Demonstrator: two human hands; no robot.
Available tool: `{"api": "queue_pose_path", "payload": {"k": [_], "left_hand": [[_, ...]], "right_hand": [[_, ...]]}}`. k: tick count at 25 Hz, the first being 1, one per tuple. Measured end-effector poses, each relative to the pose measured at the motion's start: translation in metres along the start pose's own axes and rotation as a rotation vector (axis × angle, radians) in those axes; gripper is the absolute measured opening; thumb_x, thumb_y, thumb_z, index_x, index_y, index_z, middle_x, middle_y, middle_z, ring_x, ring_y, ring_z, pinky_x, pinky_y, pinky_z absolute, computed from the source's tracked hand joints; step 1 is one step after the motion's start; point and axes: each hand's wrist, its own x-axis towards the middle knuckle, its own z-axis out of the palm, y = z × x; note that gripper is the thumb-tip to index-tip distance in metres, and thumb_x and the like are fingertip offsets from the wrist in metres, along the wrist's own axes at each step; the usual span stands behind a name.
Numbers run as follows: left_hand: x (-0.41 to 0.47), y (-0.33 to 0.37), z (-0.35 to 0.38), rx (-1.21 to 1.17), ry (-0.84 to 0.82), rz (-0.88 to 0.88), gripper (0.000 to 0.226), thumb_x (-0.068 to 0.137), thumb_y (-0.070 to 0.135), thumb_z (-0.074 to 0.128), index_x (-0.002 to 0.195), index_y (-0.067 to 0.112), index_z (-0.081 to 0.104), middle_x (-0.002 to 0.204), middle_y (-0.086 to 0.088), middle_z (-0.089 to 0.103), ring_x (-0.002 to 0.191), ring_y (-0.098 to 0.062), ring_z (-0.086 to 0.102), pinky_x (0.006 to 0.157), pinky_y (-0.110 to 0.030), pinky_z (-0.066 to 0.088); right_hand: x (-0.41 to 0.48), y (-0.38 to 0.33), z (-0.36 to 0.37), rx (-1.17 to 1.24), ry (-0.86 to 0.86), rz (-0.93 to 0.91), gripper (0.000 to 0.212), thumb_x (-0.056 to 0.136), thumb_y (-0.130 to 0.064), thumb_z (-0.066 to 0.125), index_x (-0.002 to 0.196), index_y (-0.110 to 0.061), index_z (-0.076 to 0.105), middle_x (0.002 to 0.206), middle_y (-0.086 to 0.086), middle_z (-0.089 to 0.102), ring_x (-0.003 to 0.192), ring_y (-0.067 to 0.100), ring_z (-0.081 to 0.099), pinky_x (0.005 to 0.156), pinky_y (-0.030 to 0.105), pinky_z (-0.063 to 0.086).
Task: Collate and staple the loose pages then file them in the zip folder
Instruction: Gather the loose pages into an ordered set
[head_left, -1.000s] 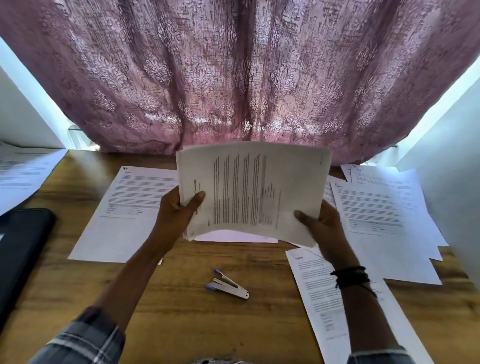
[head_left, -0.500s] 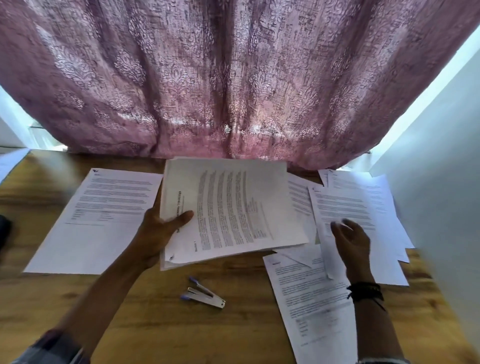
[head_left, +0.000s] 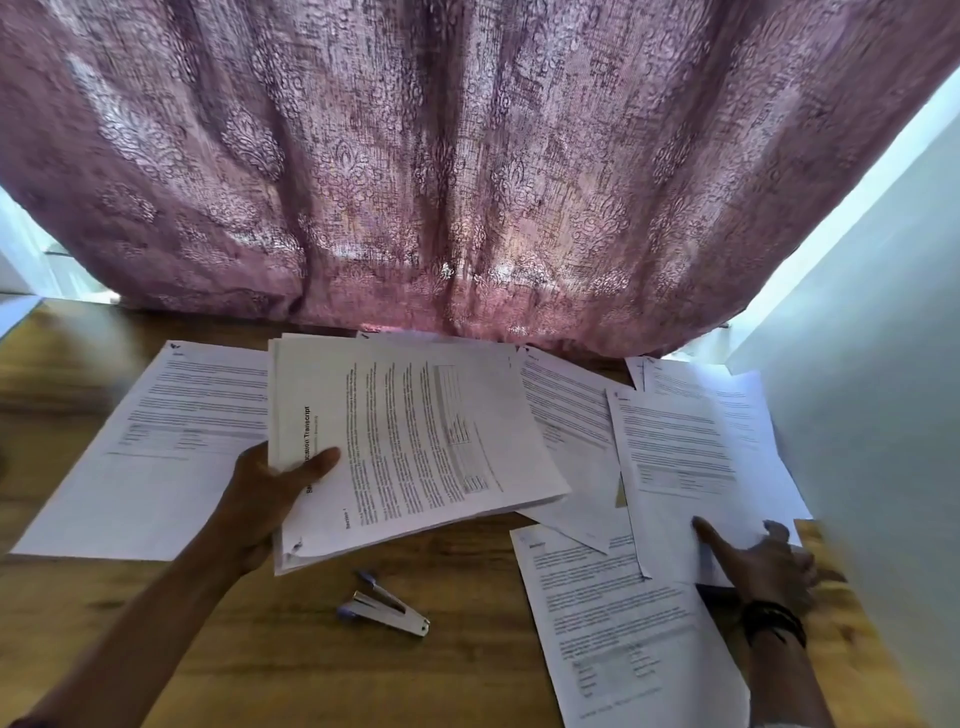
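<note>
Near the bench's (head_left: 311, 675) right edge, right grip (head_left: 763, 566), flat-fingered, now presses a loose page (head_left: 675, 467); left grip (head_left: 265, 499) alone holds the stack (head_left: 415, 447): collating continues.

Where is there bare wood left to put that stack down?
Bare wood shows on the brown wooden desk's near edge, between the left forearm and the near-right printed sheet, around the small silver stapler. A strip lies left of the left white sheet. The right side is crowded with overlapping pages.
</note>
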Motion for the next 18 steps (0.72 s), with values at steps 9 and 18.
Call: {"api": "queue_pose_path", "payload": {"k": [9,18], "left_hand": [[-0.004,-0.002,-0.009,-0.038,0.027,0.016,0.024,0.084,0.005,0.068,0.104,0.016,0.064,0.096,-0.003,0.075,0.081,-0.026,0.074,0.061,-0.035,0.062],[-0.02,0.02,-0.025,-0.069,-0.112,0.039,0.07,0.047,0.043,0.093,0.106,0.018,0.064,0.093,-0.006,0.076,0.081,-0.034,0.073,0.053,-0.036,0.059]], "right_hand": [[-0.003,-0.009,-0.018,0.323,0.169,-0.246,0.04,0.07,-0.013,0.067,0.11,-0.008,0.063,0.105,0.028,0.068,0.091,0.039,0.064,0.082,0.037,0.051],[-0.056,-0.059,-0.071,0.886,0.217,-0.492,0.025,0.085,-0.006,0.072,0.11,-0.007,0.071,0.087,-0.017,0.074,0.084,0.002,0.065,0.078,0.015,0.054]]}}
